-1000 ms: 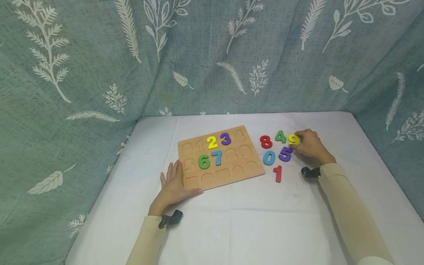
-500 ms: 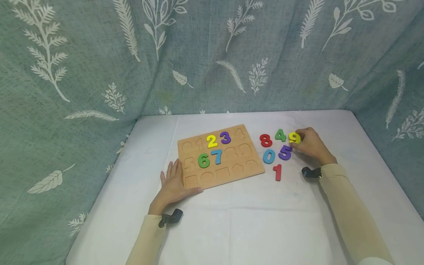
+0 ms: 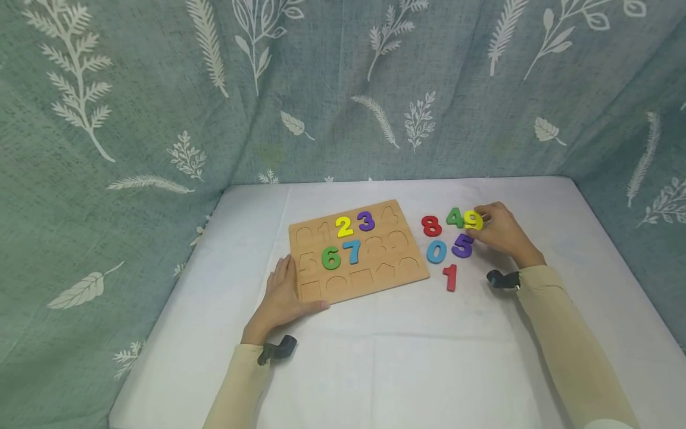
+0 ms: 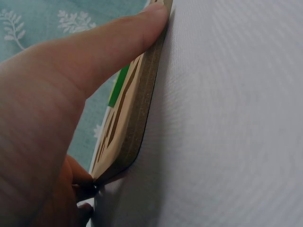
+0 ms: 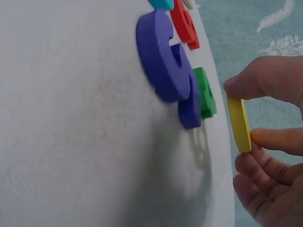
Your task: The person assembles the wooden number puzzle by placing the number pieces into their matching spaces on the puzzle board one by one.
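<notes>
Held up in my right hand (image 3: 501, 232) is a yellow number 9 (image 3: 473, 220), pinched between thumb and fingertips. In the right wrist view the yellow 9 (image 5: 239, 123) appears edge-on, raised off the cloth. My left hand (image 3: 281, 301) rests at the lower left corner of a wooden number puzzle board (image 3: 375, 287), fingers along its left side, thumb on its front edge. In the left wrist view the thumb (image 4: 118, 42) lies straight across the board's edge (image 4: 137, 127). A yellow 2 (image 3: 344, 227), purple 3 (image 3: 366, 221), green 6 (image 3: 331, 258) and blue 7 (image 3: 351, 251) sit on the board.
Right of the board lie a red 8 (image 3: 431, 226), green 4 (image 3: 455, 217), blue 0 (image 3: 436, 252), purple 5 (image 3: 462, 245) and red 1 (image 3: 450, 277). The white-clothed table (image 3: 429, 369) is backed by a leaf-patterned curtain (image 3: 332, 89).
The right hand has lifted the yellow 9 from its spot and shifted it slightly left, so it now overlaps the green 4 in the head view. The left hand's fingers have drawn closer together.
</notes>
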`<state>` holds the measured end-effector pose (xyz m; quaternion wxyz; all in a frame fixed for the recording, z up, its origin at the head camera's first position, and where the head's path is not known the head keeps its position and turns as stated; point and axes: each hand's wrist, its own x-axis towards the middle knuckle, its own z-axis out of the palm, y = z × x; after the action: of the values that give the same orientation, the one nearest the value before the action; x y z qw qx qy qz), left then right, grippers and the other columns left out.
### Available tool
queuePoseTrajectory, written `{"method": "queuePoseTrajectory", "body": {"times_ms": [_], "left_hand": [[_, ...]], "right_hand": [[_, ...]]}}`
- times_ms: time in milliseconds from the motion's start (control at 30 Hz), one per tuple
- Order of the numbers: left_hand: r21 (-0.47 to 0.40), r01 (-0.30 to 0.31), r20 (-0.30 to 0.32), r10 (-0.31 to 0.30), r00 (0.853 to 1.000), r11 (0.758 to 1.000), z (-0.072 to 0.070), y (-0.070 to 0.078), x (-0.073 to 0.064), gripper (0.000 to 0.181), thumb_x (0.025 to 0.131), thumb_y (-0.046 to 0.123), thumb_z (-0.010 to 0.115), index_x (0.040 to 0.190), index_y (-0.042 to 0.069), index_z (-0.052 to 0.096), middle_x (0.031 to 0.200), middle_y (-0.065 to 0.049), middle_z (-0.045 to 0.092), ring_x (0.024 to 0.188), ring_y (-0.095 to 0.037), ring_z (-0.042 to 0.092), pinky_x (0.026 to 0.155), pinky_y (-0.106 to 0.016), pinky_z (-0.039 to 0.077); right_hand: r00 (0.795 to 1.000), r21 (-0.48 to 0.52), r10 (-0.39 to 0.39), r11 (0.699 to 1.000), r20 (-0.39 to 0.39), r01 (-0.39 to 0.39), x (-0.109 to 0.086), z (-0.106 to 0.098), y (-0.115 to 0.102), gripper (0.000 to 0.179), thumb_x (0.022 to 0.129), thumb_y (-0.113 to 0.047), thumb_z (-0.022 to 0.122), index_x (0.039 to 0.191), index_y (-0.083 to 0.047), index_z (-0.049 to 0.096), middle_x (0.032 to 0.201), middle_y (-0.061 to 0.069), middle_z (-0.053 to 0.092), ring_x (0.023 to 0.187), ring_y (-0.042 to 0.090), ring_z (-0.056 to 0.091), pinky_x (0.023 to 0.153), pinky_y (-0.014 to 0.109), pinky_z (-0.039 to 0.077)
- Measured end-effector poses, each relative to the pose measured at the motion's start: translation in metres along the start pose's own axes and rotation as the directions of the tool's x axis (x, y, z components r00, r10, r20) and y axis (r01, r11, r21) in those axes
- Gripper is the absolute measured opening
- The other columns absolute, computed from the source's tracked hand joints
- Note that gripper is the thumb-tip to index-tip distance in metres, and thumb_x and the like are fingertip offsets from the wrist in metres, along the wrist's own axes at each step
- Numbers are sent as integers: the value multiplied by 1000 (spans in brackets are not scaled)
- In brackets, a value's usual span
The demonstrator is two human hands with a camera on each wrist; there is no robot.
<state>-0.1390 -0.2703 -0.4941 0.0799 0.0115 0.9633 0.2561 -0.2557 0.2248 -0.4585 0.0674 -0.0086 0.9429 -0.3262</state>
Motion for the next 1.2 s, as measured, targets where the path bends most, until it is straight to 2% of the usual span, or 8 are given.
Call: {"method": "queuePoseTrajectory", "body": {"times_ms": [500, 867, 1200], "left_hand": [[6, -9, -1, 9, 1000, 1000, 1, -2, 0, 151, 63, 79, 82, 167, 9, -3, 176, -17, -1, 163, -38, -4, 132, -62, 1], [9, -4, 2, 4, 1000, 1000, 1, -1, 0, 151, 64, 79, 81, 167, 9, -4, 176, -17, -2, 163, -38, -5, 132, -62, 0], [12, 1, 0, -1, 1000, 1000, 2, -2, 0, 151, 64, 81, 80, 167, 9, -5, 176, -16, -2, 164, -37, -5, 132, -62, 0]], "right_hand": [[999, -17, -51, 999, -16, 51, -7, 0, -26, 67, 93, -22, 74, 148, 5, 48, 148, 30, 42, 131, 47, 48, 106, 62, 52], [993, -45, -115, 992, -13, 114, -10, -1, -41, 68, 92, -22, 77, 147, 6, 50, 147, 29, 44, 130, 46, 49, 105, 60, 54], [980, -42, -200, 979, -17, 199, -11, -1, -55, 66, 90, -19, 77, 145, 6, 52, 146, 28, 46, 128, 46, 51, 103, 59, 55]]}}
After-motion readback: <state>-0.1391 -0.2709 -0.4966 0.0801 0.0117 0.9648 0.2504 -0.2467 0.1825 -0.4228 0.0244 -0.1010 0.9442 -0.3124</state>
